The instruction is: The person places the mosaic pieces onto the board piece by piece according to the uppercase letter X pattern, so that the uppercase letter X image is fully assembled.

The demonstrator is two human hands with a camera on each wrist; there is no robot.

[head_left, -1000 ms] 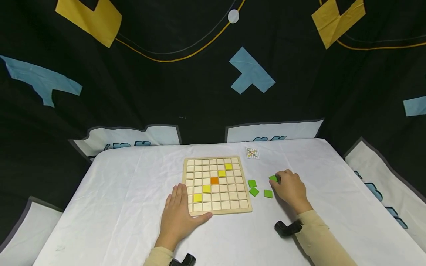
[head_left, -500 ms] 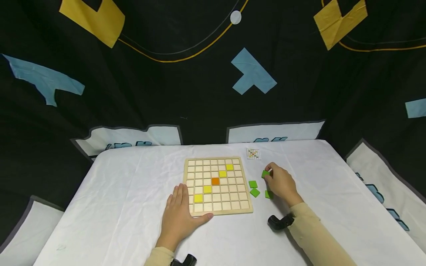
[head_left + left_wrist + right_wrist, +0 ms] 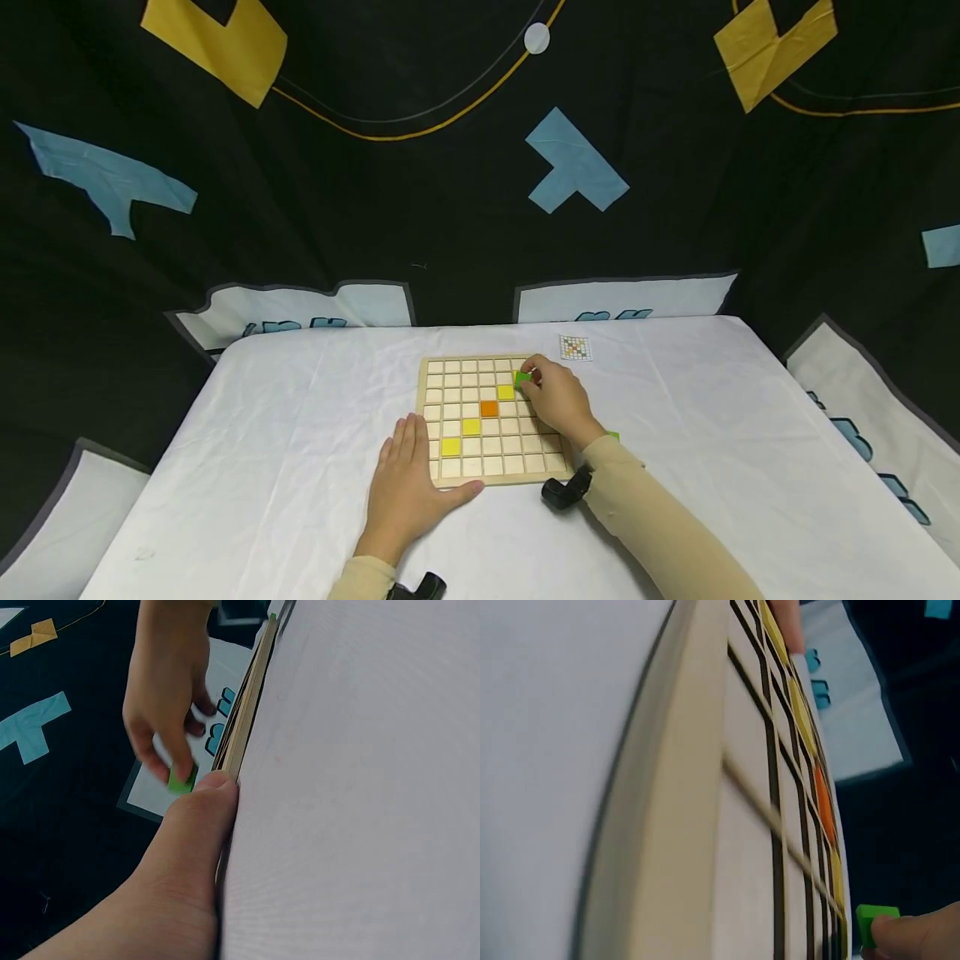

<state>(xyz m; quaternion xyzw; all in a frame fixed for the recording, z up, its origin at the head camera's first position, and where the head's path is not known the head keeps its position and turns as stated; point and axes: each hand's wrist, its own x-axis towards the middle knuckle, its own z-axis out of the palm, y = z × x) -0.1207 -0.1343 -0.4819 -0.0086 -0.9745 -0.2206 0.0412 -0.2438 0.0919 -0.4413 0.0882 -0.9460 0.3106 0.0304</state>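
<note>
A wooden grid board [image 3: 495, 479] with pale square cells lies on the white table. Along its diagonal sit yellow tiles [image 3: 471, 427] and one orange tile [image 3: 489, 409]. My left hand [image 3: 405, 492] rests flat at the board's near left corner, fingers along the left edge and thumb on the front edge. Over the board's far right part, my right hand [image 3: 558, 400] pinches a green square tile [image 3: 522, 380] between thumb and fingers. In the right wrist view that green tile [image 3: 876, 919] shows at the thumb tip, above the grid.
A small printed pattern card [image 3: 575, 347] lies beyond the board's far right corner. One loose green tile [image 3: 613, 436] peeks out behind the right sleeve, which covers the area right of the board. A dark curtain [image 3: 450, 225] hangs behind the table.
My right hand has picked the green tile up from the table at right and carried it left over the board. My left hand has stayed in place.
</note>
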